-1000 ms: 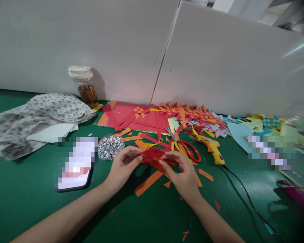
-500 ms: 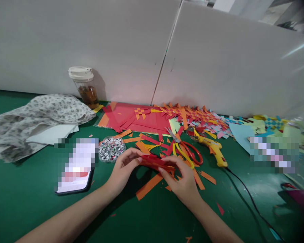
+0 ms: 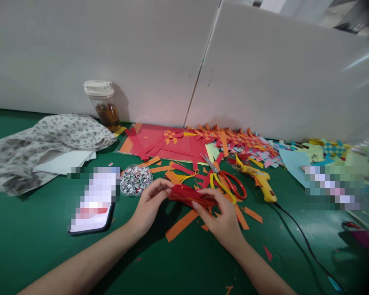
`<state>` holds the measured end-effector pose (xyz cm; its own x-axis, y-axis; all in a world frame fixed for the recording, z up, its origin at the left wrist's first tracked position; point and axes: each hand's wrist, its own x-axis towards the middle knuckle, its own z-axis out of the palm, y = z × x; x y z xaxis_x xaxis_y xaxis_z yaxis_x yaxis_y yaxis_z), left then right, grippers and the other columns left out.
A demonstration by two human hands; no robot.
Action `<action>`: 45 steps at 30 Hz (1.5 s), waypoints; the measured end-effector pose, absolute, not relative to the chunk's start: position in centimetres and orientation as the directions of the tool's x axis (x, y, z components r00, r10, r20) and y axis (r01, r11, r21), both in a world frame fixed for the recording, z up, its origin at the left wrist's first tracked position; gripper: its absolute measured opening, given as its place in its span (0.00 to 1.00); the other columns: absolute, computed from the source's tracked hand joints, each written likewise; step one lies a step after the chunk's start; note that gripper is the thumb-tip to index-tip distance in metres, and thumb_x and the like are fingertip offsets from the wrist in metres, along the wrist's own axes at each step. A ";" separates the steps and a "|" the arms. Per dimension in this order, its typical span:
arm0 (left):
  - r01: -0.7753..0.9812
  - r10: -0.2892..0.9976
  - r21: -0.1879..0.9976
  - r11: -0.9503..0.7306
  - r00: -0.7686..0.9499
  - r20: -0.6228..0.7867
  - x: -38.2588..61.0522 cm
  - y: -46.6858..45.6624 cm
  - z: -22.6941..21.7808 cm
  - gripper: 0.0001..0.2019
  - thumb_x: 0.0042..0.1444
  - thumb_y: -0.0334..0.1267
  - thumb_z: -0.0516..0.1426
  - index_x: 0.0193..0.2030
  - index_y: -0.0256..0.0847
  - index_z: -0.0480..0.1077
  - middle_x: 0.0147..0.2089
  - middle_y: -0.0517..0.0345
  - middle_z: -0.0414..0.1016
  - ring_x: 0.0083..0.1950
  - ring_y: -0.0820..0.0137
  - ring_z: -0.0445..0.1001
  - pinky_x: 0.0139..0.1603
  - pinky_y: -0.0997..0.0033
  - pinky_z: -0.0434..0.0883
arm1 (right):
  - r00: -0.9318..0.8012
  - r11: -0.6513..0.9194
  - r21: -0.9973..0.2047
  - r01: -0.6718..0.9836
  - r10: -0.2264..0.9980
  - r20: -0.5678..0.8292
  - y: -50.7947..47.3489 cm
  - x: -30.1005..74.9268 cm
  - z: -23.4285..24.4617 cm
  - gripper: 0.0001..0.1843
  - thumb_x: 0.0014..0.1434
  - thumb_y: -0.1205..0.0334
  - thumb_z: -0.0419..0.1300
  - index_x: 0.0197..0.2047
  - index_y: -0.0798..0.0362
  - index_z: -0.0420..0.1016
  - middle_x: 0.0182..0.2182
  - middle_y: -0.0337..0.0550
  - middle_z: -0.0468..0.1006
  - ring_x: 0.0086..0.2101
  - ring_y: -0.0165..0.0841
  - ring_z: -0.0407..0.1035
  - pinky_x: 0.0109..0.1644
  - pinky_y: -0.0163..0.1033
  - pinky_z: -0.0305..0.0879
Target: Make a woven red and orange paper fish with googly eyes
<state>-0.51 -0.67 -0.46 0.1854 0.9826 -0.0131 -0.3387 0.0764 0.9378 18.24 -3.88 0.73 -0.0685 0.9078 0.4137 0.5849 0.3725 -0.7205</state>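
My left hand (image 3: 149,203) and my right hand (image 3: 221,217) both pinch a folded piece of red paper (image 3: 189,194), held just above the green table (image 3: 33,229). The left fingers grip its left end, the right fingers its right end. Loose orange strips (image 3: 180,225) lie on the table beneath it. Red-handled scissors (image 3: 227,180) lie just behind my right hand, and a round clear dish of googly eyes (image 3: 135,179) sits behind my left hand.
A yellow glue gun (image 3: 258,178) with a black cord (image 3: 304,241) lies to the right. Red paper sheets and woven paper pieces (image 3: 203,141) pile against the white boards. A phone (image 3: 92,205), patterned cloth (image 3: 43,141) and lidded jar (image 3: 103,104) are on the left.
The red paper has been flattened and tilted between my fingers; my right hand shifted slightly lower and right. My left hand stayed in about the same place.
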 end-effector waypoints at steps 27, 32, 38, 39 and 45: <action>-0.229 0.965 0.970 0.079 0.260 -0.017 0.0 -0.7 -0.5 0.04 0.50 0.38 0.60 0.30 0.42 0.73 0.26 0.59 0.76 0.32 0.67 0.75 0.32 0.70 0.72 | 0.039 0.048 -0.984 0.172 0.998 0.055 -2.7 18.8 0.6 0.24 0.50 0.54 0.64 0.47 0.49 0.60 0.32 0.42 0.77 0.38 0.38 0.74 0.39 0.43 0.72; -0.255 0.965 0.962 0.092 0.261 -0.023 0.0 -0.7 -0.4 0.04 0.50 0.38 0.61 0.30 0.42 0.73 0.28 0.59 0.77 0.32 0.68 0.75 0.34 0.69 0.72 | 0.080 0.070 -0.980 0.188 0.993 0.086 -3.0 18.9 0.8 0.24 0.50 0.55 0.63 0.49 0.48 0.60 0.38 0.45 0.75 0.40 0.37 0.72 0.43 0.43 0.70; -0.287 0.931 0.944 0.160 0.361 -0.048 0.1 -0.9 -0.7 0.08 0.50 0.38 0.60 0.38 0.41 0.73 0.38 0.53 0.79 0.40 0.65 0.76 0.42 0.64 0.72 | 0.012 0.147 -0.954 0.263 0.988 0.155 -3.3 18.8 1.1 0.28 0.49 0.57 0.65 0.51 0.49 0.59 0.39 0.45 0.76 0.39 0.36 0.72 0.43 0.42 0.69; -0.285 0.924 0.944 0.168 0.379 -0.050 0.1 -1.0 -0.7 0.08 0.50 0.37 0.60 0.38 0.41 0.73 0.39 0.52 0.79 0.40 0.65 0.76 0.43 0.63 0.72 | 0.013 0.136 -0.951 0.277 0.989 0.145 -3.3 18.8 1.0 0.28 0.49 0.57 0.65 0.51 0.49 0.59 0.36 0.44 0.76 0.37 0.35 0.72 0.40 0.42 0.70; -0.264 0.924 0.959 0.104 0.382 0.005 0.1 -1.2 -0.3 0.13 0.48 0.36 0.62 0.42 0.39 0.72 0.44 0.49 0.77 0.45 0.61 0.75 0.47 0.60 0.70 | -0.009 0.117 -0.946 0.301 0.993 0.120 -3.4 18.4 0.4 0.24 0.51 0.57 0.63 0.49 0.50 0.61 0.28 0.38 0.75 0.30 0.32 0.72 0.32 0.37 0.70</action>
